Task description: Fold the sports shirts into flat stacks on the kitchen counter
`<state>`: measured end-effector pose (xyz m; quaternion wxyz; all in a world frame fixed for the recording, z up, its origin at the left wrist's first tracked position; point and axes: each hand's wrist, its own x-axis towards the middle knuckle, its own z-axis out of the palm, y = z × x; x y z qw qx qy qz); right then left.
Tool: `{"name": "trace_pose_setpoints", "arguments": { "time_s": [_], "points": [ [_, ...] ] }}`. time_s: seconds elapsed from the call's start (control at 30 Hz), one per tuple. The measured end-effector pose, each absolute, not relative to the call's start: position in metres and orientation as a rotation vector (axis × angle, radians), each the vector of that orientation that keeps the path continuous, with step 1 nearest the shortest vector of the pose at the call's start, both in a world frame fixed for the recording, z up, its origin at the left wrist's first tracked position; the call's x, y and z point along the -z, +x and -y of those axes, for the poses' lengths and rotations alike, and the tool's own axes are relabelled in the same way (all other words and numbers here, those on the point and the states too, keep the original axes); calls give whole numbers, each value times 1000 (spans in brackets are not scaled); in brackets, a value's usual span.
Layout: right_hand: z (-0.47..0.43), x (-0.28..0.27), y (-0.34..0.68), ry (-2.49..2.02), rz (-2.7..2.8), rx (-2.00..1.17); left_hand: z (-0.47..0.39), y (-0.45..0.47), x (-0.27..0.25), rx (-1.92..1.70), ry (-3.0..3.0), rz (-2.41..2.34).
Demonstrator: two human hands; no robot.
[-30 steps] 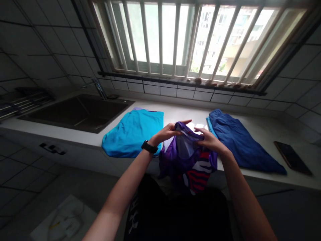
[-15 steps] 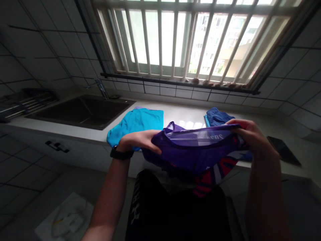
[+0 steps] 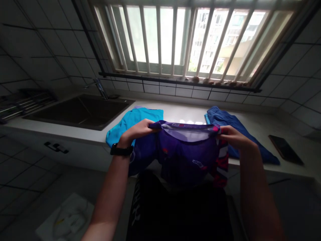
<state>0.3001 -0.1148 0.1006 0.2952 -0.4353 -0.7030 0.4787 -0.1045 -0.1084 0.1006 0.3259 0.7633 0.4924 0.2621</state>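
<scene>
A purple jersey (image 3: 185,154) is being held up by its top edge over the front edge of the white desk (image 3: 175,115), the left hand (image 3: 136,130) closed on its left end and the right hand (image 3: 232,136) pinched shut on its right end; the cloth is being stretched taut between them and is hanging down in front of the person's dark clothing. A black band (image 3: 121,149) is being worn on the left wrist.

Three garments are being counted in all: the purple one in the hands and two lying flat on the desk. A turquoise shirt (image 3: 125,125) is being partly hidden behind the left hand, its lower end drooping over the front edge. A dark blue garment (image 3: 238,129) is being partly covered by the right hand and is reaching toward the desk's right front edge. One dark phone (image 3: 286,149) is lying near the right end, well apart from the cloth.

One dark sink (image 3: 75,112) is set into the left end of the desk, with a single tap (image 3: 100,87) at its back edge. The room is being lit only through a barred window (image 3: 188,36) above the back edge; dark tiled walls are closing it in on both sides, and the tiled floor (image 3: 25,177) is being seen below.
</scene>
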Motion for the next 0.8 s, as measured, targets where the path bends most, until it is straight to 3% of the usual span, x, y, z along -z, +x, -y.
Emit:
{"name": "trace_pose_setpoints", "arguments": {
  "time_s": [0.1, 0.23, 0.43, 0.6, 0.8],
  "points": [
    [95, -88, 296, -1208, 1623, -1075, 84, -103, -89, -842, 1986, -1490],
    [49, -78, 284, -1314, 1712, -888, 37, -85, -86, -834, 2041, -1820],
    [-4, -58, 246, -1839, 1721, -10, -24, -48, -65, -840, 2053, -2145],
    [3, -18, 215, -1723, 2375, -291, -28, -39, -28, -695, 2257, -1809],
    [-9, -4, 211, -2060, 2316, -310, -20, -52, -28, -502, 2260, -1875]
  ]
}}
